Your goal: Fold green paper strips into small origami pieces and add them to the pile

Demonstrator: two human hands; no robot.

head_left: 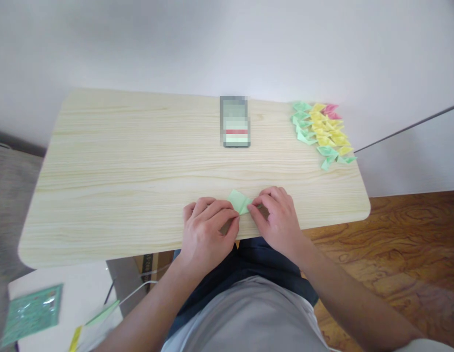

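A small piece of light green folded paper (238, 201) lies near the front edge of the wooden table, between my two hands. My left hand (212, 221) pinches its lower left side, thumb and fingertips close together at the paper. On the other side, my right hand (275, 211) grips the right part of the paper between thumb and index finger. A crease runs down the paper, and its right end is partly hidden behind my right fingers.
Folded paper pieces (322, 129) in green, yellow and pink stand in rows at the table's back right. A phone (236, 121) lies at the back middle of the table (131, 161). Below left, a green plastic packet (33, 312) rests on a white surface near a cable.
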